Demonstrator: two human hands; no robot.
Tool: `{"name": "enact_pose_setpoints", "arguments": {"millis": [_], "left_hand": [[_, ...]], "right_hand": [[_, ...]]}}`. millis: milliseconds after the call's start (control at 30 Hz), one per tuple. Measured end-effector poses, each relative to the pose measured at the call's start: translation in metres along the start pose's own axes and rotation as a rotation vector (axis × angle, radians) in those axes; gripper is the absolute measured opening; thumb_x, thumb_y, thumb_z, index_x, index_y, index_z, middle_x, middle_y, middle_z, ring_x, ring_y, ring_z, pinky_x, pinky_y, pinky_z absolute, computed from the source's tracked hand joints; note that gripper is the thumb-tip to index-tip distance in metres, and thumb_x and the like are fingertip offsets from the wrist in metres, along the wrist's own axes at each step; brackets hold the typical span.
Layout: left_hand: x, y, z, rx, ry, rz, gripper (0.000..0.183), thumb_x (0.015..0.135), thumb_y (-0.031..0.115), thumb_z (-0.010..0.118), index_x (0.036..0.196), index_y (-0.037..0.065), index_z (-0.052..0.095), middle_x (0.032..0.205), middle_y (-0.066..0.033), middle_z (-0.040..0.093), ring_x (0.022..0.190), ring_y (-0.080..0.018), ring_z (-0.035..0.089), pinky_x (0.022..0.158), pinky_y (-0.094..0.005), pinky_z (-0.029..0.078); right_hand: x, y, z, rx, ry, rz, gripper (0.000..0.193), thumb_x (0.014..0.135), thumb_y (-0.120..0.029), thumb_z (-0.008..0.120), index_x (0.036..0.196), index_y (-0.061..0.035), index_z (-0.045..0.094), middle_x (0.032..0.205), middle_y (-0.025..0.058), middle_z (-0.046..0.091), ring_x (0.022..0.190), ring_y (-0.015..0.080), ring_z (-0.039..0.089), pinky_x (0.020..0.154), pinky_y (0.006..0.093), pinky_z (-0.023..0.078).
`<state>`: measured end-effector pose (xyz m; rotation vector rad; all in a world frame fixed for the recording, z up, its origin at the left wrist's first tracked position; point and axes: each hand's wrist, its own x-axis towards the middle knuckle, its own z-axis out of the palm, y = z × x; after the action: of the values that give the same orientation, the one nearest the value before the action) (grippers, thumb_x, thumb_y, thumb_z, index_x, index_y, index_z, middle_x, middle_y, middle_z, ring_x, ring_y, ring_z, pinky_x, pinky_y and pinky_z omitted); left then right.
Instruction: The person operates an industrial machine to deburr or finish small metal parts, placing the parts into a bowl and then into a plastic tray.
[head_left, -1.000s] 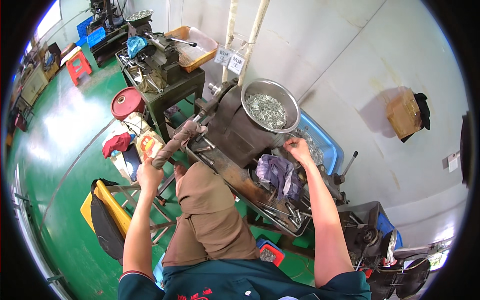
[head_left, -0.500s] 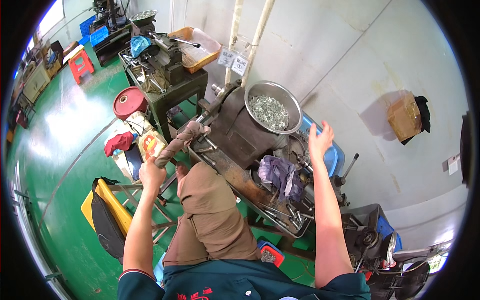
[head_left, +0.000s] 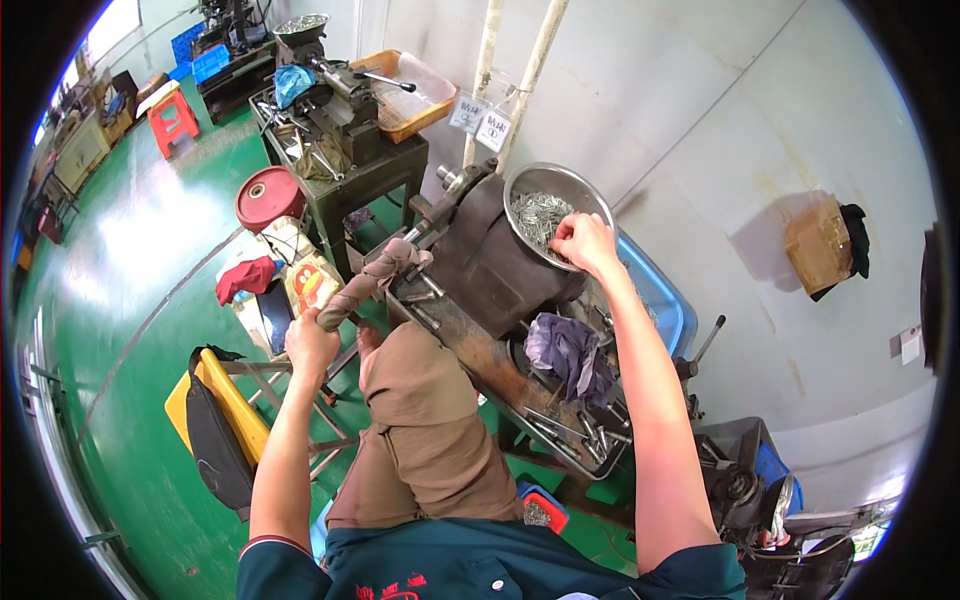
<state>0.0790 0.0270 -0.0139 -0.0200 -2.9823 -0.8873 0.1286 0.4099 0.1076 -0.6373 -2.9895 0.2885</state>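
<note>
My left hand (head_left: 312,345) is closed round the end of a lever wrapped in brown cloth strips (head_left: 370,280), which runs up to the machine (head_left: 480,260). A steel bowl (head_left: 597,198) full of small metal pins (head_left: 540,215) sits on top of that machine. My right hand (head_left: 585,242) reaches over the bowl's near rim, its fingers pinched together down at the pins. Whatever lies between those fingertips is too small to make out. Below the bowl, a crumpled purple-grey rag (head_left: 570,350) lies on the machine bed.
A blue tray (head_left: 665,300) stands behind the machine, against the wall. Loose metal tools (head_left: 595,440) lie at the bed's near end. To the left are a yellow stool (head_left: 240,400) with a black bag and a red drum (head_left: 270,198). A second machine (head_left: 345,110) stands beyond.
My right hand has moved left from beside the bowl into it, and its spread fingers have come together. My left hand keeps its hold on the wrapped lever. The view has shifted slightly.
</note>
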Motion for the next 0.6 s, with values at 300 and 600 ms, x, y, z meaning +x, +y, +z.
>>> {"name": "enact_pose_setpoints", "arguments": {"millis": [300, 600], "left_hand": [[0.000, -0.002, 0.001, -0.011, 0.020, 0.036, 0.026, 0.063, 0.015, 0.059, 0.087, 0.006, 0.061, 0.073, -0.0222, 0.058, 0.074, -0.0353, 0.057, 0.067, -0.0414, 0.045], [0.002, -0.010, 0.004, -0.001, 0.026, 0.022, 0.028, 0.063, 0.014, 0.058, 0.090, 0.006, 0.061, 0.073, -0.0218, 0.058, 0.074, -0.0357, 0.057, 0.068, -0.0409, 0.045]], "right_hand": [[-0.010, -0.002, -0.008, 0.102, 0.170, -0.081, 0.016, 0.065, -0.023, 0.062, 0.070, -0.0076, 0.065, 0.067, 0.0101, 0.061, 0.068, 0.0245, 0.057, 0.064, 0.0342, 0.045], [-0.032, 0.094, 0.002, 0.597, 0.503, 0.179, 0.018, 0.072, -0.017, 0.055, 0.069, -0.0003, 0.061, 0.062, 0.0085, 0.059, 0.058, 0.0147, 0.052, 0.055, 0.0273, 0.040]]}}
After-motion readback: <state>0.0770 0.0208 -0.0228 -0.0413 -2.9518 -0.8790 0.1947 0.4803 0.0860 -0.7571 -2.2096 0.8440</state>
